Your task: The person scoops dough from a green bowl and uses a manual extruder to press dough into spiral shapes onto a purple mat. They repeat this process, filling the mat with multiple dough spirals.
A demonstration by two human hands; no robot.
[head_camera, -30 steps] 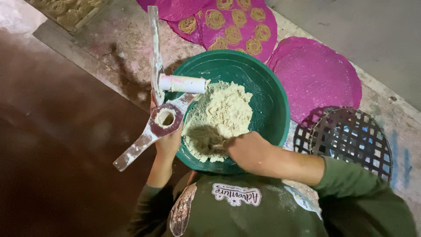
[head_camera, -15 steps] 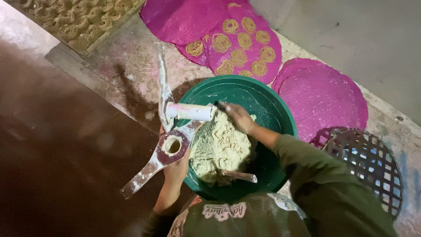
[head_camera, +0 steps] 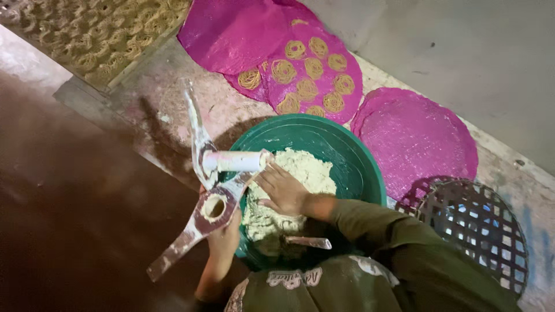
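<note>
In the upper left of the frame a woven mat (head_camera: 98,34) carries rows of pale coiled noodle nests. Below it, left of centre, the left hand (head_camera: 222,234) is closed around the dough-dusted metal noodle press (head_camera: 208,190) from beneath, as far as the dim view lets me tell; its long handles spread apart, one toward the top of the frame and one toward the lower left, with the white cylinder lying crosswise at the hinge. At centre sits a round green plastic basin (head_camera: 347,156) on the floor, holding a heap of pale crumbly dough (head_camera: 295,173). The right hand (head_camera: 283,190) lies open, fingers spread, on that dough just beside the cylinder. Above and right lie round magenta cloth mats (head_camera: 416,138), one bearing noodle coils. At lower right stands a dark lattice basket (head_camera: 480,231).
</note>
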